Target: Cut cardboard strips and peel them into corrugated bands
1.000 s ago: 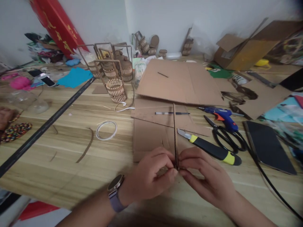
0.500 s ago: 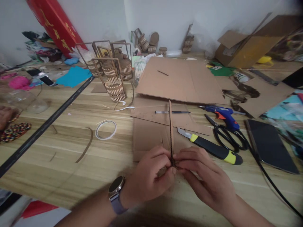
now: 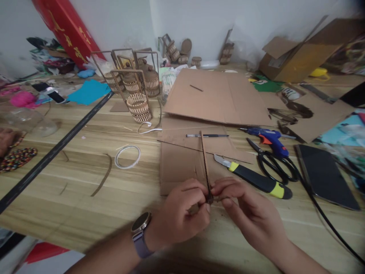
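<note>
Between my two hands a narrow cardboard strip [image 3: 204,161] points away from me, its corrugated edge showing. My left hand [image 3: 184,209], with a watch on the wrist, pinches the strip's near end, where a small dark curled part shows between the fingers. Fingertips of my right hand [image 3: 251,215] touch that same end from the right, the thumb slightly apart from the index finger. Underneath lies a cardboard sheet [image 3: 176,163] with a pen [image 3: 216,135] across it. Beside my right hand is a yellow-and-black utility knife [image 3: 253,178].
Scissors [image 3: 278,163], a blue glue gun [image 3: 269,139] and a dark phone [image 3: 326,177] lie to the right. Left are a roll of white tape [image 3: 127,157] and small handled baskets [image 3: 138,108]. A larger cardboard sheet [image 3: 219,97] lies behind. Another person's hand [image 3: 8,139] shows far left.
The strip's far end has come nearer and shifted slightly left. My right thumb and fingers have spread a little, while my left hand stays almost in place.
</note>
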The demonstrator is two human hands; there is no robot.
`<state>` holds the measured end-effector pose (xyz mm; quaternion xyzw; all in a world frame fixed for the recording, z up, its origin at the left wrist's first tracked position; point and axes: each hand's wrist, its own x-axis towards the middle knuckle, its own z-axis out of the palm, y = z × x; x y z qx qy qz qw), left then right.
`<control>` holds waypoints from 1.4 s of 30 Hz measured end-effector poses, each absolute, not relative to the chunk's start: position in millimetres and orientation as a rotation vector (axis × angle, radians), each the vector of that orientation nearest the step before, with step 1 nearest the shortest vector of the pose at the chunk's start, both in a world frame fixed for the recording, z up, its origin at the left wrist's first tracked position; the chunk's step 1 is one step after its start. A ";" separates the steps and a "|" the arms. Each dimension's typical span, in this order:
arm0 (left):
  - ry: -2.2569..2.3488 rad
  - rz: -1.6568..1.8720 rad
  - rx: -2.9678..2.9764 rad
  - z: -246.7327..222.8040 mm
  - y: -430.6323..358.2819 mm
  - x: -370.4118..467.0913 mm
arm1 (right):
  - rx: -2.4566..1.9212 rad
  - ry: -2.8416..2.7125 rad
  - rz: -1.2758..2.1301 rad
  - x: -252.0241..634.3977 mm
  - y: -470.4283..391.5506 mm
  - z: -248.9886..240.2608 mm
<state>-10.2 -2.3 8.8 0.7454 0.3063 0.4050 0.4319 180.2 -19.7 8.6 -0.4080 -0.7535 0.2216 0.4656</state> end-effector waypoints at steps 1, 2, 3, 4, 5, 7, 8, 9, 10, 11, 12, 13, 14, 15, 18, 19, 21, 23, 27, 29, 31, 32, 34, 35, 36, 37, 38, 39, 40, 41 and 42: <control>0.753 1.008 1.854 9.1 -2.1 -10.6 | -1.005 -1.832 0.574 180.5 -19.6 8.6; 0.744 1.007 1.850 9.4 -1.9 -11.0 | -1.007 -1.813 0.601 180.6 -19.3 8.8; 0.738 1.006 1.847 9.5 -1.9 -11.3 | -1.007 -1.796 0.618 180.5 -19.1 9.0; 0.740 1.004 1.843 9.5 -1.9 -11.5 | -1.009 -1.786 0.621 180.3 -19.0 9.1; 0.746 1.003 1.841 9.2 -1.9 -11.7 | -1.007 -1.786 0.603 179.9 -19.0 9.2; 0.776 0.991 1.838 7.8 -2.1 -11.6 | -0.987 -1.826 0.533 178.8 -19.3 9.1; 0.802 0.978 1.835 6.7 -2.1 -11.4 | -0.975 -1.854 0.493 178.4 -19.6 9.0; 0.834 0.961 1.833 5.5 -2.2 -11.0 | -0.965 -1.885 0.455 178.1 -19.8 8.8; 0.868 0.940 1.828 4.5 -2.3 -10.7 | -0.961 -1.913 0.418 177.9 -19.9 8.5; 0.897 0.917 1.823 3.7 -2.5 -10.2 | -0.959 -1.937 0.381 178.0 -20.0 8.1; 0.919 0.897 1.818 3.2 -2.6 -9.8 | -0.959 -1.962 0.340 178.3 -19.9 7.5; 0.930 0.889 1.814 3.3 -2.8 -9.4 | -0.951 -1.984 0.293 178.6 -19.8 6.7; 0.934 0.890 1.811 3.7 -3.0 -9.0 | -0.939 -2.007 0.245 179.1 -19.8 5.8; 0.936 0.896 1.809 4.4 -3.3 -8.6 | -0.926 -2.027 0.201 179.4 -19.9 4.7; 0.953 0.927 1.802 6.3 -4.3 -7.4 | -0.901 -2.082 0.097 179.6 -21.5 1.0; 0.967 0.927 1.796 6.4 -4.6 -7.0 | -0.898 -2.101 0.069 179.3 -22.4 0.0; 0.994 0.916 1.779 5.6 -4.9 -6.0 | -0.890 -2.132 0.022 178.3 -23.9 -1.6; 1.018 0.901 1.763 4.4 -4.7 -5.1 | -0.892 -2.145 0.013 177.5 -24.7 -2.3; 1.006 0.894 1.729 3.8 -3.7 -4.3 | -0.963 -2.096 0.125 177.5 -23.5 -2.6; 0.978 0.901 1.699 4.5 -3.2 -4.4 | -1.001 -2.073 0.186 177.9 -22.5 -2.8; 0.958 0.905 1.671 5.1 -2.9 -4.8 | -1.025 -2.063 0.232 178.3 -22.0 -2.8; 0.951 0.903 1.662 5.3 -2.8 -5.1 | -1.031 -2.055 0.249 178.5 -22.0 -2.8; 0.936 0.907 1.659 5.3 -2.8 -5.5 | -1.051 -2.026 0.287 178.9 -22.1 -2.4; 0.926 0.911 1.665 5.3 -2.8 -5.6 | -1.068 -2.002 0.312 179.2 -22.1 -2.2; 0.916 0.914 1.673 5.3 -2.8 -5.5 | -1.086 -1.976 0.339 179.4 -22.2 -1.9; 0.907 0.916 1.680 5.4 -2.8 -5.5 | -1.106 -1.948 0.364 179.6 -22.1 -1.7; 0.899 0.915 1.686 5.6 -2.7 -5.4 | -1.125 -1.924 0.387 179.6 -22.1 -1.5; 0.896 0.910 1.684 5.8 -2.6 -5.4 | -1.136 -1.909 0.404 179.6 -22.1 -1.4; 0.896 0.903 1.678 6.0 -2.4 -5.4 | -1.138 -1.903 0.411 179.4 -22.1 -1.4; 0.899 0.897 1.667 6.1 -2.2 -5.5 | -1.132 -1.907 0.404 179.2 -22.2 -1.4; 0.904 0.887 1.652 6.2 -1.9 -5.6 | -1.119 -1.916 0.388 178.8 -22.4 -1.4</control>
